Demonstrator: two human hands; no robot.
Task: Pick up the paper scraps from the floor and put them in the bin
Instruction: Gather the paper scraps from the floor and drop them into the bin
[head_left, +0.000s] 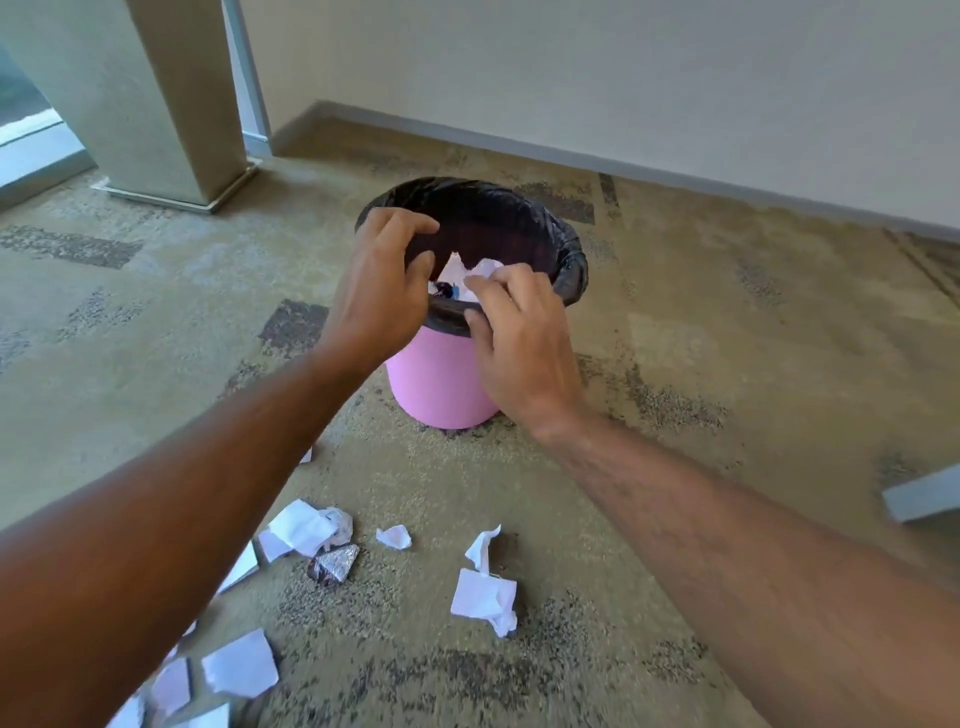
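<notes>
Pink bin (441, 387) with a black liner (569, 260), both hands over its mouth.

Left hand (382, 291) hangs with fingers loosely curled and apart, holding nothing; right hand (519, 343) pinches a white paper scrap (483, 270) above the opening. More paper scraps (483, 597) lie on the carpet floor (727, 364) nearer the person.

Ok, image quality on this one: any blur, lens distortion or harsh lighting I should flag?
Head view: soft, even daylight, no glare, only faint shadows under the pink bin. Wide-angle bending shows in the curved skirting board and leaning pillar. The right hand and left hand are slightly motion-smeared; the paper scraps at the lower left edge look soft.
</notes>
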